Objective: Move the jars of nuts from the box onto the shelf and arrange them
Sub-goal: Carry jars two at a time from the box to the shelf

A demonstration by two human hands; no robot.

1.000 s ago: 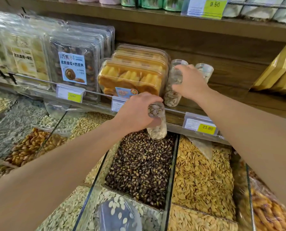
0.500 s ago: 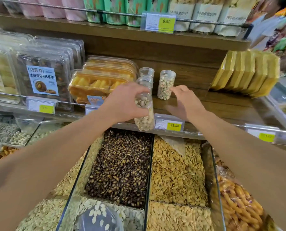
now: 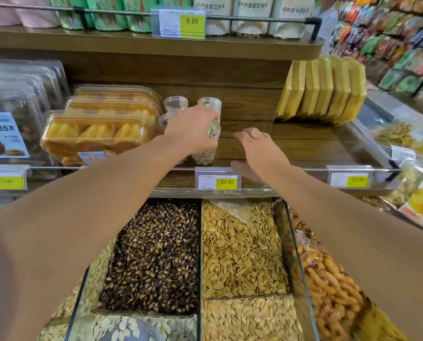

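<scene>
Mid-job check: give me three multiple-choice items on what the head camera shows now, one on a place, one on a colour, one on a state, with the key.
1. Where is the jar of nuts in the left hand?
A. over the wooden shelf
B. in the dark seed bin
C. on the top shelf

2. What colour is the price patch reading 23.80 on the tag?
A. red
B. yellow
C. blue

3. What is the right hand doing?
A. gripping a jar
B. open, holding nothing
C. lifting a yellow pack

Key: 1 A, the jar is above the rail beside other jars; 2 B, the patch is yellow; 3 B, its fingers are spread and bare.
</scene>
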